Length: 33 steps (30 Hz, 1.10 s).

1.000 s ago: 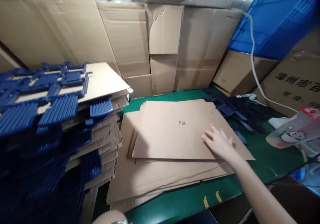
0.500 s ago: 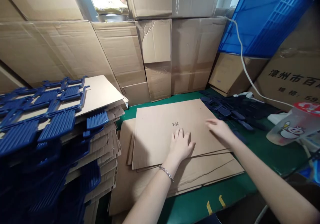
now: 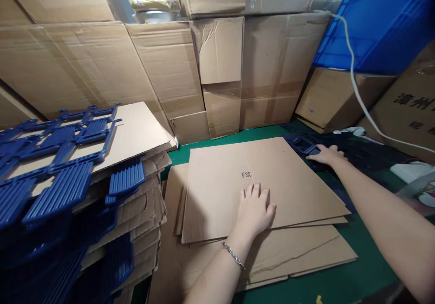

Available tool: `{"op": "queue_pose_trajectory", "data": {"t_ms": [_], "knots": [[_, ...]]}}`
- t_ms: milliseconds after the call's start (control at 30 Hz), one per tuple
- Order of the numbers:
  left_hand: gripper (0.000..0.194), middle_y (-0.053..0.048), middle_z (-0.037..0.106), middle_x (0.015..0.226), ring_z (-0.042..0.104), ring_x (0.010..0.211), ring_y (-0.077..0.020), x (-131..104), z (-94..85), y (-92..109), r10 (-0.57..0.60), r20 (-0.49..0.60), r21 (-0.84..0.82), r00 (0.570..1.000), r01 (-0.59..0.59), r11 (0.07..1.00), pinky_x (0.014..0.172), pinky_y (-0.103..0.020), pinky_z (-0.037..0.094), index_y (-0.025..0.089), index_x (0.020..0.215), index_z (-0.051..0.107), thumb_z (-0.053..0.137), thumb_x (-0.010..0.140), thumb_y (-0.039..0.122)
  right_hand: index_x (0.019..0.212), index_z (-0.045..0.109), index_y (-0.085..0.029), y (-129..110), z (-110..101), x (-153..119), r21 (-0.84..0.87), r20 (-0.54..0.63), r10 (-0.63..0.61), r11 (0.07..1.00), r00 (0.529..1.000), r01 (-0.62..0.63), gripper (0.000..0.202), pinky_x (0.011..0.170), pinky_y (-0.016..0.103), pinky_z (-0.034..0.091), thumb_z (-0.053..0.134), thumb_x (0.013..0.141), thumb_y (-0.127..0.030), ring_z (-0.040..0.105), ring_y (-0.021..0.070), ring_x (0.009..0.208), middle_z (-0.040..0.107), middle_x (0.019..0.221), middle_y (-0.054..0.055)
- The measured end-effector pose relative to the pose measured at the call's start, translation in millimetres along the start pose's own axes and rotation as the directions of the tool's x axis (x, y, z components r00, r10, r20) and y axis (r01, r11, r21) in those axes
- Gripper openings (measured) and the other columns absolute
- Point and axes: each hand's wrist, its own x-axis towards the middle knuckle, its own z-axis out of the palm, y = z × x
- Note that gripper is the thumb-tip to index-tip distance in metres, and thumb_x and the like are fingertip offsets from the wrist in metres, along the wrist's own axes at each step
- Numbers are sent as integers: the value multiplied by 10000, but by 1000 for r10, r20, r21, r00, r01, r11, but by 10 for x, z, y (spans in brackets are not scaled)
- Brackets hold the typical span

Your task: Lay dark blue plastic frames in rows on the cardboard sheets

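Observation:
My left hand [image 3: 256, 209], a chain bracelet on its wrist, lies with spread fingers on the top sheet of a flat cardboard stack [image 3: 217, 195], just below the printed letters FSC. Off the stack's right edge, my right hand [image 3: 328, 154] has its thumb and fingers closed on a dark blue plastic frame piece [image 3: 302, 144]. That piece is at the near side of a dark pile of similar parts; its grip points are partly hidden by the fingers. More cardboard sheets [image 3: 306, 252] lie under the top ones, nearer me.
At left rises a tall stack of cardboard sheets [image 3: 132, 125] interleaved with blue plastic frames [image 3: 64, 141]. Cardboard boxes [image 3: 163, 68] wall the back of the green table [image 3: 234, 137]. A blue crate [image 3: 380, 27], white cable [image 3: 353, 68] and plastic cup [image 3: 419, 195] are on the right.
My right hand has moved from above the cardboard's right edge to the dark plastic parts and closed on one. The left hand stays on the cardboard. The view has shifted slightly.

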Motion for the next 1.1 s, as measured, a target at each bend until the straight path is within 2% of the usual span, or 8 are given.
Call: {"op": "queue_pose_trajectory", "data": {"t_ms": [100,233,467,700,833,933,1100], "knots": [[452,-62,308,1397,274,1274,-250,-1,8,5,0,1,-9,1000,0,1000,1060,-519,263,255,1241,408,290,860,467,1271,448,-223,-120,-17,11,-55,-23,-11,998,1000,10,621,747,451,284,526,720,-500,326,418,1124,263,1250,210],[454,-64,310,1395,272,1276,-251,-9,11,11,0,11,-14,1000,0,1000,1060,-520,262,250,1242,411,286,861,462,1278,437,-191,-194,-20,-8,-64,-17,-22,998,1000,21,596,738,458,285,524,734,-418,353,407,1105,302,1197,215],[456,-69,307,1391,269,1277,-250,-5,6,8,13,12,-18,1000,-13,1000,1067,-511,255,241,1246,408,283,863,455,1335,402,-202,-195,19,-89,-47,-40,34,998,999,-36,620,715,488,284,509,757,-401,353,433,1094,256,1201,243],[428,-71,321,1381,284,1266,-248,-12,39,18,26,-16,-17,1000,-26,1000,1061,-512,268,232,1213,422,297,863,444,1282,476,-200,-202,25,-22,-106,-59,-61,993,996,54,582,695,415,306,534,734,-385,405,368,1057,300,1200,201],[421,-70,322,1381,287,1264,-251,-11,24,28,20,-14,-17,1000,-20,1000,1060,-509,274,230,1208,422,312,861,441,1235,522,-170,-217,-47,98,-128,-61,-115,986,992,106,559,677,382,304,541,722,-391,439,334,1031,338,1189,203],[430,-70,319,1384,278,1270,-249,-9,14,30,12,0,-19,1000,-12,1000,1061,-510,272,234,1220,413,300,863,445,1269,487,-132,-263,-137,162,-127,-92,-143,983,985,131,603,683,366,299,536,722,-382,443,311,1033,358,1187,222],[447,-70,304,1396,259,1283,-248,-1,23,20,10,13,-21,1000,-10,1000,1066,-515,258,239,1240,402,291,864,454,1262,483,-85,-359,-281,152,-118,-151,-214,973,965,197,616,713,351,285,521,720,-377,412,261,1059,378,1186,235]]}}
